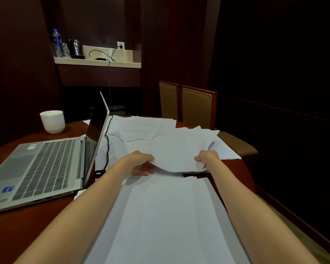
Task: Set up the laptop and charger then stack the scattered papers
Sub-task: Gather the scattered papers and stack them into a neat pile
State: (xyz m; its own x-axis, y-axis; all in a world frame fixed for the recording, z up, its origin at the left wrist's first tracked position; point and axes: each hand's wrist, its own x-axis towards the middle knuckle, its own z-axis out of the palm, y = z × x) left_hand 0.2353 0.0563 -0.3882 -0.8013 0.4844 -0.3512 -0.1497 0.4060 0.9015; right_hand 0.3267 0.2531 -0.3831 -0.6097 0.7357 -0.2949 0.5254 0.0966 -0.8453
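Stacking is judged underway: right of the opened laptop (46,164), loose papers (177,149) are pinched at their near edge by the left hand (142,163) and right hand (206,158). Next, squaring them together is called for.

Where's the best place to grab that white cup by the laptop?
Hold the white cup around its straight side wall, reaching from the left: it stands upright, shows no handle, and the open laptop sits close in front and right of it.
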